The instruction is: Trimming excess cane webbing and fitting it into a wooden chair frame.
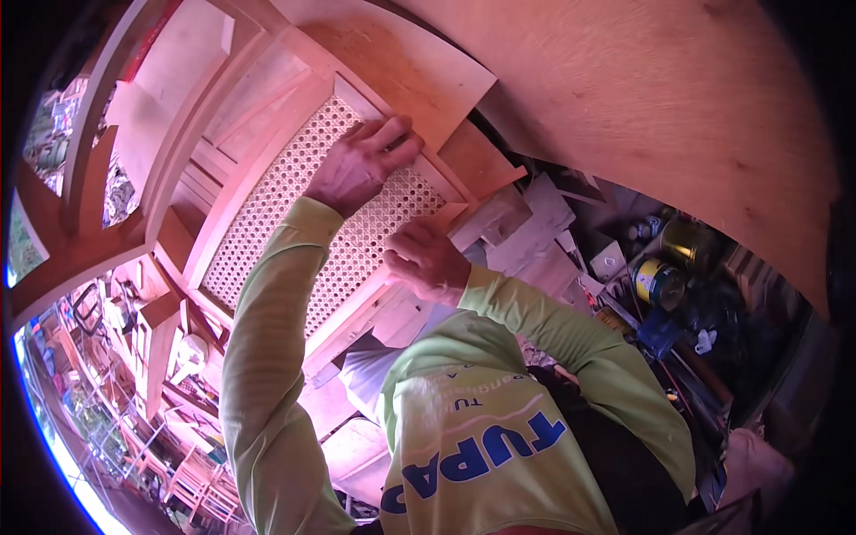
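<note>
A woven cane panel [294,187] with a lattice of small holes lies within a wooden frame [227,209]. My left hand [361,165] rests over the panel's far side, close to the frame's inner edge. Its fingers are bent and pressed together, and their tips are partly hidden. Nearer to me, my right hand [428,260] is at the panel's right corner, touching the edge where cane meets wood. Those fingers are curled in a pinch. Whatever either hand grips is too small or too covered to make out.
Curved wooden parts [178,134] rise at the left. A large plywood sheet [660,89] spans the upper right. Below it stand a yellow-labelled can [658,281] and dark clutter. Wooden chair pieces [198,481] are piled at the lower left.
</note>
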Tool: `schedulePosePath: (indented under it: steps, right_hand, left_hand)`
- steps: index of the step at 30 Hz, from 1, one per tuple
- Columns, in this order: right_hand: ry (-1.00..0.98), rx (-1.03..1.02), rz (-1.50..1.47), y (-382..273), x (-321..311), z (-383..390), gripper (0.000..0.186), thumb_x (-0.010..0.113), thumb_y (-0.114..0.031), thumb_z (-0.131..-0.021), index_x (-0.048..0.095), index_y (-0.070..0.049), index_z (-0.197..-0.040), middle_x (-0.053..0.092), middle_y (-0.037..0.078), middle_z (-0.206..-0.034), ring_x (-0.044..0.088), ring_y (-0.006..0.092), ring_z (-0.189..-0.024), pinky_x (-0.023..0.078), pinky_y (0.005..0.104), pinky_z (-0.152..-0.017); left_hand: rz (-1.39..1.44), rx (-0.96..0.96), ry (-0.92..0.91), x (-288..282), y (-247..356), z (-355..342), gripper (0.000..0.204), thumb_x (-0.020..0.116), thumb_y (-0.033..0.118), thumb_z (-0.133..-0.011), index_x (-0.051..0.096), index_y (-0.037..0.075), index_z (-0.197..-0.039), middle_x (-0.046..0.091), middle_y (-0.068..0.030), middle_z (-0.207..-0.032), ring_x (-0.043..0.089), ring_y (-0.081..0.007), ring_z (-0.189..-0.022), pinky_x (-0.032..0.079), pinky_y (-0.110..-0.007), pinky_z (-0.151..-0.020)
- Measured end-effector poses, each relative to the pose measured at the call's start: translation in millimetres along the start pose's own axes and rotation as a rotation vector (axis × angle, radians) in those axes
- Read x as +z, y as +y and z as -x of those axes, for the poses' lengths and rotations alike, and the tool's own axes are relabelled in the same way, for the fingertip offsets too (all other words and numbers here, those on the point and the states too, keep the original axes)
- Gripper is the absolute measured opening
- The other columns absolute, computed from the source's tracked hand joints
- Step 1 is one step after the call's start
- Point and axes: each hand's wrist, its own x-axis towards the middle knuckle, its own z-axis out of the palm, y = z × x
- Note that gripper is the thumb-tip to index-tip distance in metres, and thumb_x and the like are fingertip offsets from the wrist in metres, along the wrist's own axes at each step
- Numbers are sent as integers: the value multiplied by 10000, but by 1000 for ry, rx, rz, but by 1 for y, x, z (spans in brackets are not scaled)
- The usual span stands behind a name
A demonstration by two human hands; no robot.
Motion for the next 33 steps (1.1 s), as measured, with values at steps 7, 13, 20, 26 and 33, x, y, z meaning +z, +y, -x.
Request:
schedulePosePath:
  steps: [7,13,20,26,33]
  right_hand:
    - [-19,-22,48,-3,3,12,376,838,-257,-823,660,-42,-1074,624,89,-1115,640,303,-1074,523,513,-995]
    - [-37,-28,58,0,6,12,374,835,-272,-834,648,-45,-1067,612,91,-1115,633,311,-1085,513,517,-1010]
    - [-23,-47,71,2,7,9,374,830,-284,-841,633,-49,-1055,599,91,-1106,624,320,-1089,500,517,-1015]
    - [-19,-48,66,4,6,11,355,823,-278,-852,623,-50,-1036,583,97,-1075,622,328,-1078,503,526,-1016]
    - [-38,-27,49,0,4,9,354,823,-280,-863,622,-49,-1042,582,102,-1070,617,332,-1062,503,531,-1011]
  left_hand:
    - [81,-75,13,2,12,0,311,691,121,-952,721,154,-1260,664,-60,-1372,682,-307,-1313,613,-439,-1077]
    - [76,-76,-7,-1,11,1,312,723,154,-991,702,146,-1302,657,-97,-1383,713,-349,-1224,631,-454,-996]
    - [97,-129,-44,-3,13,0,357,699,69,-923,705,146,-1271,642,-75,-1352,695,-334,-1256,629,-447,-1021]
    - [71,-125,1,-3,19,-4,259,756,171,-987,709,108,-1234,667,-97,-1335,728,-335,-1202,641,-450,-968]
    - [148,-144,52,-6,19,-5,311,745,41,-892,696,120,-1188,643,-91,-1272,719,-333,-1162,649,-440,-948]
